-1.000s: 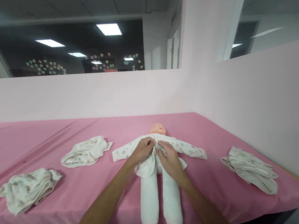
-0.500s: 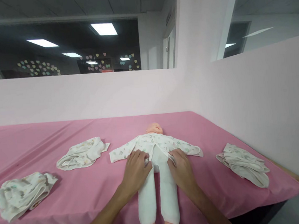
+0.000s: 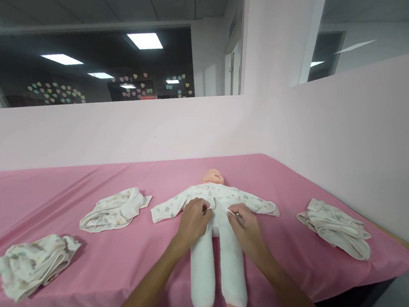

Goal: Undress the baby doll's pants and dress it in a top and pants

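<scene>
A baby doll lies on its back on the pink-covered table, its legs toward me. It wears a white long-sleeved baby top with a small print, parted down the front. Below the top, its white cloth body and legs show, with bare lower legs at the near edge. My left hand pinches the left front edge of the top near the middle. My right hand is closed on the right front edge, a little lower. Fingers cover parts of both edges.
Two folded printed cloths lie to the left, one near and one farther back. Another folded cloth is at the right. The pink tablecloth drops over the front edge. White walls with windows stand behind and at right.
My left hand has moved up and toward the middle, drawing the left front edge of the top inward. My right hand has shifted slightly, still on the right edge.
</scene>
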The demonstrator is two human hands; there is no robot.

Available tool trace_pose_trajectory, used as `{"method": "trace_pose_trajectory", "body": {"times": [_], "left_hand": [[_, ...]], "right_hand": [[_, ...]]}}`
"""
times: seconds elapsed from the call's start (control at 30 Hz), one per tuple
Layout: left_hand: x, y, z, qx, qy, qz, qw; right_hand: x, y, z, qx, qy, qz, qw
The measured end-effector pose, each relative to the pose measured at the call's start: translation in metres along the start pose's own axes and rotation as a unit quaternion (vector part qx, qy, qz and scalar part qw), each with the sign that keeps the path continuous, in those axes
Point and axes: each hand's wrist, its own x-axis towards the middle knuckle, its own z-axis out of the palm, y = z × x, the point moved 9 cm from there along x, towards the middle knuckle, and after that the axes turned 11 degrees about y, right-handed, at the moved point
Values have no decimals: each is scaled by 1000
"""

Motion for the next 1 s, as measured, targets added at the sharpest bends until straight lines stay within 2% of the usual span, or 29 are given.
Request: {"method": "trace_pose_trajectory", "body": {"times": [0.1,0.17,0.4,0.6,0.77,1.0], "left_hand": [[5,-6,-2,-40,3,-31,999],[3,-4,-3,-54,9,-29,998],[-7,14,-3,-46,36,76,995],[-14,16,-9,-57,83,92,991],[-22,24,-10,-55,118,149,980],[-26,26,-7,-16,148,204,968]], "right_hand": [[2,4,-2,35,13,48,998],[1,8,-1,42,11,77,996],[-1,7,4,60,20,88,994],[-5,1,9,42,19,103,994],[-5,-3,12,17,22,101,994],[-2,0,10,54,33,103,993]]}}
